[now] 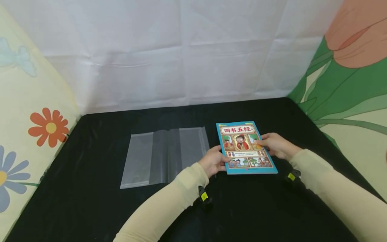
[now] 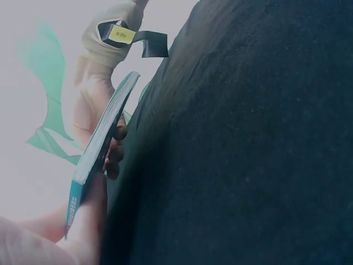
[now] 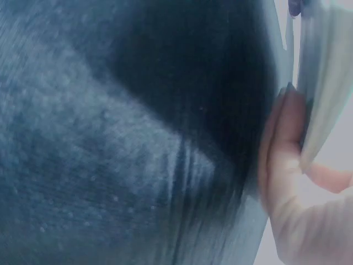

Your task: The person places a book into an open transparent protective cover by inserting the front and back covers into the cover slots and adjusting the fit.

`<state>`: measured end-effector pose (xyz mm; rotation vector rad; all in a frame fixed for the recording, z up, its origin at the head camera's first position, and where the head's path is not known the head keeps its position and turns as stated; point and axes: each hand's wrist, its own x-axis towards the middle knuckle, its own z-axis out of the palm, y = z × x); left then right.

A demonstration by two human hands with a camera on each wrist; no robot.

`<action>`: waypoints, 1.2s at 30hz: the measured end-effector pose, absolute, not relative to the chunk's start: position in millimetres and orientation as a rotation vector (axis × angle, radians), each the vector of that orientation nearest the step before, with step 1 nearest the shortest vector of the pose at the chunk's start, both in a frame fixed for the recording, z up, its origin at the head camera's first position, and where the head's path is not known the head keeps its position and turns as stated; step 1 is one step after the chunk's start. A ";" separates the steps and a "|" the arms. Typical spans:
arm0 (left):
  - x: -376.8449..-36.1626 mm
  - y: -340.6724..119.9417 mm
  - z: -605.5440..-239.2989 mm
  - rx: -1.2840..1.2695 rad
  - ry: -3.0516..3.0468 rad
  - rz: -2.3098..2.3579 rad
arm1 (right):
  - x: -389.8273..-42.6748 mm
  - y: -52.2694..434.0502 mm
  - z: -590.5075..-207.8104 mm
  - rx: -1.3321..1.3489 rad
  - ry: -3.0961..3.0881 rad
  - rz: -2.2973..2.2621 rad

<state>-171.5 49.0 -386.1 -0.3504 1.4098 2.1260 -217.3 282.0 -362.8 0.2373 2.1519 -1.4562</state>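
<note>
A thin book (image 1: pixel 242 154) with a blue-edged, illustrated cover is held cover up by both hands, raised off the black cloth. My left hand (image 1: pixel 214 160) grips its left edge near the spine, thumb on the cover and fingers beneath. On the opposite edge, my right hand (image 1: pixel 277 145) pinches it the same way. In the left wrist view the page edges of the book (image 2: pixel 107 127) show, with the right hand (image 2: pixel 94 105) beyond. The right wrist view has the right hand (image 3: pixel 298 204) around the blurred page side. Left of the book lies a clear plastic book cover (image 1: pixel 139 158), spread flat.
The table (image 1: pixel 90 208) is draped in black cloth. A white sheet (image 1: pixel 136 80) hangs behind it. Printed flower panels (image 1: pixel 49 127) stand at the left, and a panel with a large tulip (image 1: pixel 356 90) is at the right.
</note>
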 end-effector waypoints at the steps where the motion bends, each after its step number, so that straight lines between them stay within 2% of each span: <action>1: -171.1 48.4 -385.9 -0.345 1.415 2.123 | -216.9 281.6 -362.2 0.238 2.153 -1.466; 36: -159.5 6.6 -377.8 -0.283 1.465 2.106 | -206.3 252.0 -352.4 0.137 2.178 -1.496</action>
